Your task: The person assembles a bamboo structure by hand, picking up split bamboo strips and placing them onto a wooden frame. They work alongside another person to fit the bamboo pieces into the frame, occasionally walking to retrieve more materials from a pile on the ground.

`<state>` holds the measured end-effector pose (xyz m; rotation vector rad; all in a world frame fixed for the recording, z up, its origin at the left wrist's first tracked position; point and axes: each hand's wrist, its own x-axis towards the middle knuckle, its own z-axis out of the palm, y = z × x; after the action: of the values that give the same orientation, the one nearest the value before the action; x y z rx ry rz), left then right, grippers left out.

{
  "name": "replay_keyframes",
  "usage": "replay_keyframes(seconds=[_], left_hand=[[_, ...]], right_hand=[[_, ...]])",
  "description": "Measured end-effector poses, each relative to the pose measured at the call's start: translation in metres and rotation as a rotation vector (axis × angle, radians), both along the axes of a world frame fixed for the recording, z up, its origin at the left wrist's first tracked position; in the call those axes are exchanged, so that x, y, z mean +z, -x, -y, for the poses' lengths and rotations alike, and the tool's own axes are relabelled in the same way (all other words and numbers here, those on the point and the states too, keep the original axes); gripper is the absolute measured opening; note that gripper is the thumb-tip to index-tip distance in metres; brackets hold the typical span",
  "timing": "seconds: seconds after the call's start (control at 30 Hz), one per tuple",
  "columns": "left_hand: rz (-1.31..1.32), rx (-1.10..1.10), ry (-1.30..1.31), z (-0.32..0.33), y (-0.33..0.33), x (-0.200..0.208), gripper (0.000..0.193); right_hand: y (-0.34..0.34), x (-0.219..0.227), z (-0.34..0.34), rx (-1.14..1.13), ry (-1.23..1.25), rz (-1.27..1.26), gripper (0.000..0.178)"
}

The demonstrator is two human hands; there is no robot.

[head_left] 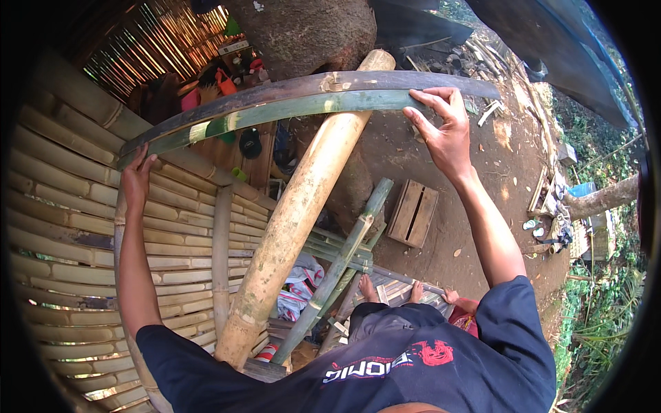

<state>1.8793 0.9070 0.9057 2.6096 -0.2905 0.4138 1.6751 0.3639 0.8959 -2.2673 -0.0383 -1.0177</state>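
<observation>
Head view. A slatted bamboo wall [65, 242] curves along the left, and bare earth [475, 217] spreads to the right, where a wooden crate [413, 213] stands. A thick bamboo post [296, 234] rises obliquely through the middle. The green bamboo strip [282, 111] crosses in front of it near its top, lying along the lower edge of a dark slat [282, 89]. The left hand [135, 180] grips the strip's left end; the right hand [447, 134], partly spread, pinches the other end between thumb and forefinger.
</observation>
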Motion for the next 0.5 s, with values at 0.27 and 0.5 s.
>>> replay_keyframes(seconds=[0.27,0.5], left_hand=[[0.017,0.019,-0.027,-0.0001,-0.0014,-0.0002,0.041],[0.005,0.017,-0.022,0.0002,-0.003,-0.0006,0.041]], right_hand=[[-0.0032,0.0013,0.004,0.009,0.036,-0.007,0.032],[-0.0048,-0.002,0.0082,0.021,0.048,-0.01,0.031]])
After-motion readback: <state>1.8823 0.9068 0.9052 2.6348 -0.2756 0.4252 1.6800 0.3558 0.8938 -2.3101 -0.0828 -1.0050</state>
